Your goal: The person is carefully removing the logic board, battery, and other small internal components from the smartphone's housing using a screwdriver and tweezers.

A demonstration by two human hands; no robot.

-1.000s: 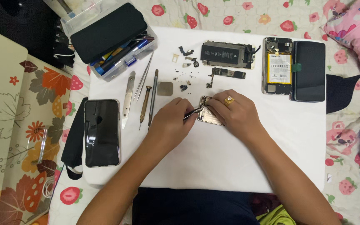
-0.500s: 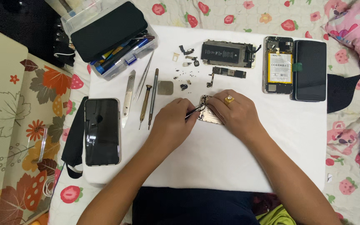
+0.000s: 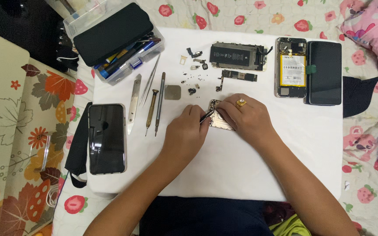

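A small metal phone frame [image 3: 221, 117] is lying near the middle of the white table [image 3: 259, 166], gold-toned with a dark inner edge, mostly hidden under the two hands. The right hand [image 3: 246, 118], wearing a gold ring [image 3: 240, 103], is pressing down on the frame with curled fingers. The left hand [image 3: 187, 133] is pinching a thin dark tool [image 3: 207, 116], whose tip is touching the frame's left edge.

Compared with the earlier frames, both hands are staying in almost the same place; the tool and frame are barely shifting.

Around them, a black phone [image 3: 106, 138] is lying at the left, with a pry blade [image 3: 133, 102], tweezers [image 3: 150, 81] and two screwdrivers [image 3: 157, 105] just beside it. A clear toolbox [image 3: 119, 48] is sitting at the top left. Small screws and parts [image 3: 193, 74], a circuit board [image 3: 238, 56] and an opened phone with battery [image 3: 290, 66] are spread along the far edge, next to a dark screen [image 3: 324, 72]. The table is standing on strawberry-print bedding [image 3: 364, 144].
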